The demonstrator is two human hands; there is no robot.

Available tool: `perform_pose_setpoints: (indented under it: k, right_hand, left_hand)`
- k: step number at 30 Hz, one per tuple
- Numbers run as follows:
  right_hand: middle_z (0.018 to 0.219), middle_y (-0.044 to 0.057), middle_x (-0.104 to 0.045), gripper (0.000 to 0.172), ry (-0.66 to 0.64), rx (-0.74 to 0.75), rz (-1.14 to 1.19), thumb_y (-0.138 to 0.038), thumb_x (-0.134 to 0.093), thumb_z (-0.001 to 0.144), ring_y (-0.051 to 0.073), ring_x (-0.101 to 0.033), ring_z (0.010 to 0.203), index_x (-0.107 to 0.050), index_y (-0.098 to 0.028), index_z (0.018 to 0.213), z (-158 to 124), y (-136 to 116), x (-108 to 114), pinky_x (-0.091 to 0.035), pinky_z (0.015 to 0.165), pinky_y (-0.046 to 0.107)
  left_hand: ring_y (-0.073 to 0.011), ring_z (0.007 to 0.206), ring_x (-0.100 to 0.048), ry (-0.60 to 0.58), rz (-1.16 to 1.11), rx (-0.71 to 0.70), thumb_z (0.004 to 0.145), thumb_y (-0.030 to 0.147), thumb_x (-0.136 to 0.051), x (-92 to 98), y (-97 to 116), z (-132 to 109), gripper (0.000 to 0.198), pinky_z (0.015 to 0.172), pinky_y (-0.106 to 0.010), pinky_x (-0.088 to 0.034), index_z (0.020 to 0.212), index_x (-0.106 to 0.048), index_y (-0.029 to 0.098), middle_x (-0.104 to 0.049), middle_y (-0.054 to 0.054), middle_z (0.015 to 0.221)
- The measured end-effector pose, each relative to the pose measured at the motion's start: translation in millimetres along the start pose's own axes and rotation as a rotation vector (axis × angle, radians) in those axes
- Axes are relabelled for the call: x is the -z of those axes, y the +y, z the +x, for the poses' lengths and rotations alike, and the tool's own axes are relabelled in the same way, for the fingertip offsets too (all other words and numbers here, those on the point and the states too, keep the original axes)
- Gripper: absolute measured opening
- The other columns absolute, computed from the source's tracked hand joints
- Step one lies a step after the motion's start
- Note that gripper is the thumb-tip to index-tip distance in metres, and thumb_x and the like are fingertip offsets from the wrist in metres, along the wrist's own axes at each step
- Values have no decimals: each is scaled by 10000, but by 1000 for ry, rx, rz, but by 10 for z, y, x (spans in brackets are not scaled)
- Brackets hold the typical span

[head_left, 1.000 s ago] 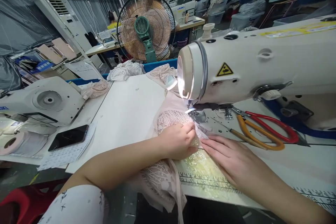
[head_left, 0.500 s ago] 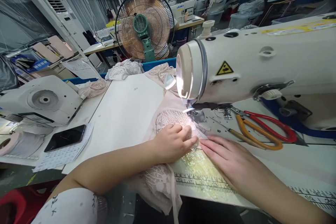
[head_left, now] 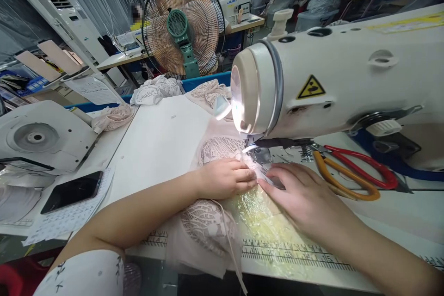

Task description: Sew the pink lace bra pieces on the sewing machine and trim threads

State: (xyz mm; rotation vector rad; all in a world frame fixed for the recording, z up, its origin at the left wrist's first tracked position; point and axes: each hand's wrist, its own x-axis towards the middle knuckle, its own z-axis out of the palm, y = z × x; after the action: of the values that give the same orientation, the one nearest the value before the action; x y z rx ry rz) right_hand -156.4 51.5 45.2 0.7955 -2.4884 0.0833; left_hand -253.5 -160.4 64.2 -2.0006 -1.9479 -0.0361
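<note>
I'm seeing lace fabric [head_left: 219,148] lying mid-frame by the sewing machine [head_left: 336,74]. My left hand [head_left: 225,178] is covering it, fingers together; my right hand [head_left: 305,194] is resting at its edge, thumb parted, grip unclear.

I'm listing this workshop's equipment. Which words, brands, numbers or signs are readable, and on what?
"JUKI": background machine right of the fan.
"JUKI", probably, faint: machine left of the fan.
Yellow warning triangle, black pictogram, no words: near sewing machine.
Too small or blurred: ruler strip's digits, yellow label atop that machine, back-left sheet, sheet under the phone.
</note>
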Motion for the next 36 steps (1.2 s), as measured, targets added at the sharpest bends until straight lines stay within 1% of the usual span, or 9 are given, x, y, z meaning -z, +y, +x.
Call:
perform_pose_setpoints:
  k: [5,9,11,14,21,25,30,33,36]
  right_hand:
    - [930,113,-587,377,-23,-44,-56,-39,-359,832,266,-521,956,-686,-168,969,110,22,-52,-441,765,386]
    - [901,106,-574,331,-49,-70,-88,-95,-391,842,265,-525,906,-690,-188,950,190,52,-118,-431,742,391]
    - [891,101,-572,321,-69,-73,-109,-103,-416,822,262,-525,879,-688,-203,959,221,65,-138,-430,731,393]
    - [891,97,-574,374,-87,-92,-132,-62,-424,769,249,-523,843,-679,-215,995,244,66,-157,-428,712,381]
    - [897,98,-588,420,-60,-110,-112,-27,-394,750,251,-519,877,-674,-209,1004,202,46,-195,-427,734,367]
    - [908,97,-594,429,-59,-129,-102,-17,-382,739,257,-520,877,-675,-214,984,189,51,-204,-435,756,394]
    - [895,104,-595,436,-46,-106,-97,12,-385,714,263,-531,867,-677,-192,966,193,64,-218,-453,764,423]
    - [934,124,-601,435,-39,-111,-94,13,-373,732,288,-541,913,-672,-179,983,191,56,-194,-470,738,431]
    - [998,152,-609,410,15,-66,-47,-2,-362,752,313,-541,989,-669,-145,982,162,12,-79,-489,749,451]
  left_hand:
    - [-181,1006,-610,-22,-11,4,959,222,-391,-54,-149,-57,306,874,-303,-491,1091,-664,175,-657,-51,1171]
    - [-185,1027,-606,-25,-20,26,965,219,-368,-90,-245,-78,327,875,-314,-495,1108,-658,169,-647,-51,1191]
    - [-190,1021,-607,-18,-31,38,964,220,-368,-102,-288,-81,329,869,-321,-496,1113,-656,164,-646,-48,1192]
    - [-203,1007,-608,-13,-49,55,958,215,-378,-119,-353,-87,325,856,-334,-496,1115,-656,159,-651,-48,1184]
    - [-190,1048,-599,-31,-68,104,956,210,-395,-177,-493,-120,308,912,-320,-476,1080,-670,147,-682,-67,1110]
    - [-177,1037,-610,-33,-60,142,953,197,-396,-180,-557,-120,304,898,-307,-488,1062,-677,163,-690,-58,1095]
    - [-175,1016,-617,-45,-91,181,950,172,-371,-169,-605,-97,323,937,-327,-478,1025,-684,147,-691,-75,1088]
    - [-194,1029,-612,-54,-156,220,916,134,-396,-89,-575,-70,296,938,-358,-480,1001,-680,130,-685,-96,1094]
    - [-199,1036,-605,-38,-319,328,850,78,-409,172,-473,-49,293,927,-367,-485,958,-676,129,-672,-106,1112]
